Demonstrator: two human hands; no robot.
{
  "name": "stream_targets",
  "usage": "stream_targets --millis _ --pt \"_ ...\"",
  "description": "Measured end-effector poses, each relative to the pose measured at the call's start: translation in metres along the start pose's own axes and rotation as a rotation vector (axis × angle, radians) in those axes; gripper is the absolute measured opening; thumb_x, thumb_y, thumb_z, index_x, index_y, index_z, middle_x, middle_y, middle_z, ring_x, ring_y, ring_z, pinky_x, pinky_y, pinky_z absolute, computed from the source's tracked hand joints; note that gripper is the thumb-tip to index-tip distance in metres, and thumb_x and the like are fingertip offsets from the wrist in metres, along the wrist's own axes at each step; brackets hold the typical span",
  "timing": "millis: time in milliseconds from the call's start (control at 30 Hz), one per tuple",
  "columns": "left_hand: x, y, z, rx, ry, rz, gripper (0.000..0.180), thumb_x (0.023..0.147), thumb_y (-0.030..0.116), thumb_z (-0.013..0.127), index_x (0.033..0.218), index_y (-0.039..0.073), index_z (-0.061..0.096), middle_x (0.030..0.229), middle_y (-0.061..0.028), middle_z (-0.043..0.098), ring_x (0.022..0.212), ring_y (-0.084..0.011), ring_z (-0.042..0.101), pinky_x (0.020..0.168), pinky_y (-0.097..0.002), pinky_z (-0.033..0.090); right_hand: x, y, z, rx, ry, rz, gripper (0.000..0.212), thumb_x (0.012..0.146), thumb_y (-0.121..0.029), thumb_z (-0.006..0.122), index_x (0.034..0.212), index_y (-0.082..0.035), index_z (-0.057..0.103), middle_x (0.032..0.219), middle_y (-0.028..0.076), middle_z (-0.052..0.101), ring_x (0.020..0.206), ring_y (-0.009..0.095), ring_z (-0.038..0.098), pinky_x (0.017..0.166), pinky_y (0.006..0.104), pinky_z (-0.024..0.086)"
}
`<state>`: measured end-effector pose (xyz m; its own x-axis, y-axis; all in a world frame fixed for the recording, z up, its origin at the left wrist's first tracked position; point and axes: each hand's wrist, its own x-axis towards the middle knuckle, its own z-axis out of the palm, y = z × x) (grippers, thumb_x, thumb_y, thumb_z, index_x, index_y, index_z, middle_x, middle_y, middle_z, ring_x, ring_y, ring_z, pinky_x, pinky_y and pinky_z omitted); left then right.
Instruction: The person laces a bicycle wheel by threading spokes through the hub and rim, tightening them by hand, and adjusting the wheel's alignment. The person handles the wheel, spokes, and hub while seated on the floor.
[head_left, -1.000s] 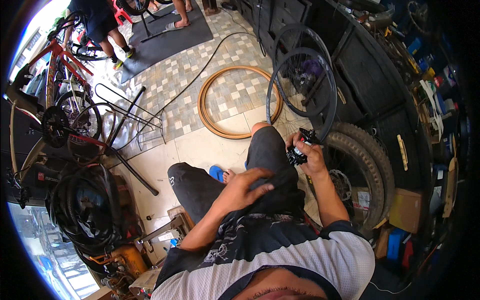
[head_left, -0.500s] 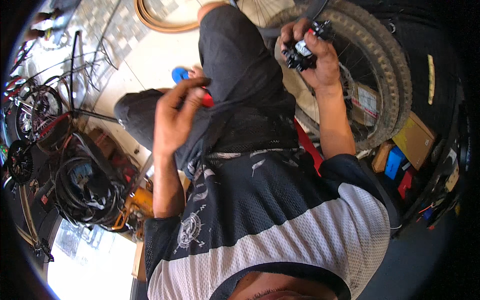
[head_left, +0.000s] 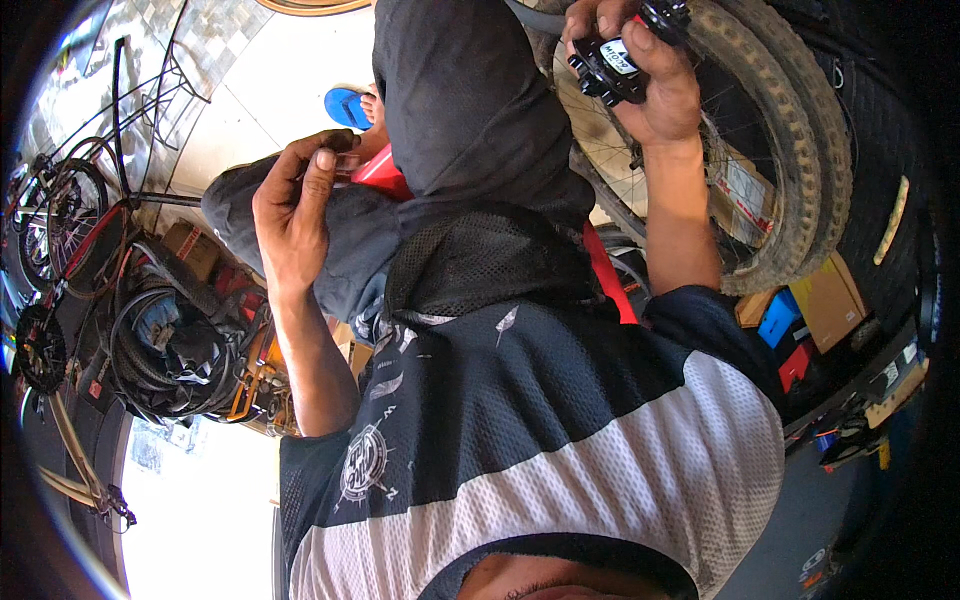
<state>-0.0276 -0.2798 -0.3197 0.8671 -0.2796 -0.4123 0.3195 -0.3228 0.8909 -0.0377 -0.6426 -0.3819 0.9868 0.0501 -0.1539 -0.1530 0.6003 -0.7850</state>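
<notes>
A black bicycle hub (head_left: 607, 72) with a white label and a red band at one end is gripped in my right hand (head_left: 655, 105), raised in front of the wheel. My fingers and thumb wrap around its body. My left hand (head_left: 295, 205) hovers over my left thigh with thumb and forefinger curled toward each other. By those fingertips a small see-through piece (head_left: 345, 167) shows, too small to name. Just beyond it, a red smooth surface (head_left: 383, 177) appears between my legs, partly hidden by my dark trousers.
Knobby bicycle tyres (head_left: 815, 150) on wheels stand at the right, close to my right forearm. Cardboard boxes (head_left: 832, 300) lie near them. On the left are a heap of black tyres (head_left: 150, 350) and several bicycles (head_left: 65, 225). A blue slipper (head_left: 346, 107) is on the pale tiled floor.
My left hand has drawn back to the left, away from my right knee. The hub has turned in my right hand, its label facing me more, and sits higher in view. The view has shifted slightly.
</notes>
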Motion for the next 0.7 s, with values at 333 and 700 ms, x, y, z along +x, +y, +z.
stream_targets --millis 333,700 --pt "-0.01 -0.007 -0.004 -0.001 0.011 -0.055 0.028 0.111 0.016 0.06 0.125 -0.006 0.069 0.11 -0.0105 0.075 0.102 -0.0144 0.069 0.095 -0.0306 0.054 -0.006 0.015 0.008 0.056 -0.031 0.01 0.035 0.091 -0.036 0.08 0.102 -0.008 0.062 0.105 0.011 0.068 0.098 0.022 0.064 0.09 0.037 0.05" --pt "-0.013 -0.008 0.001 -0.051 -0.016 -0.043 0.026 0.11 0.015 0.061 0.125 -0.005 0.068 0.114 -0.0095 0.075 0.105 -0.015 0.069 0.095 -0.0301 0.054 -0.004 0.008 0.011 -0.002 -0.03 0.041 0.035 0.091 -0.035 0.08 0.102 -0.007 0.064 0.106 0.012 0.069 0.099 0.021 0.064 0.091 0.0358 0.05"
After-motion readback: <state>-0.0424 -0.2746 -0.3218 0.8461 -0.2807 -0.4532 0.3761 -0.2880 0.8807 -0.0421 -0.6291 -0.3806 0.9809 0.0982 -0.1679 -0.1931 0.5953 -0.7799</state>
